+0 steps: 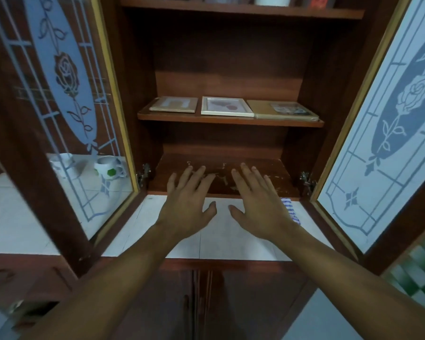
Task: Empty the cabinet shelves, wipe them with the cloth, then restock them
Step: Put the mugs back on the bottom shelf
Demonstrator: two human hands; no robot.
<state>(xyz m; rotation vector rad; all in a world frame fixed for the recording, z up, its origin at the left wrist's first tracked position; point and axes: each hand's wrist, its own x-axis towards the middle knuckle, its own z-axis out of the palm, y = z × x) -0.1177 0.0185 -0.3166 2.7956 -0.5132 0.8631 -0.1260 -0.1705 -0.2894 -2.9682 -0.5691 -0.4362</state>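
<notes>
Brown wooden cabinet (226,69), doors open: my left hand (187,204) & right hand (258,207) flat, fingers spread, holding nothing, over near scuffed bottom shelf (219,175). Blue-white striped cloth (291,209) on white tiled counter (221,241), just right of right hand. 3 flat picture frames (225,106) on far middle shelf (231,120).

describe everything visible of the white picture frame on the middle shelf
The white rectangular picture frame lies flat, face up, midway along the brown wooden middle shelf. Its border looks like painted wood. Inside is a pale picture with reddish shapes, too blurred to read. A light wooden frame lies to its left and a tan flat board to its right.
</notes>
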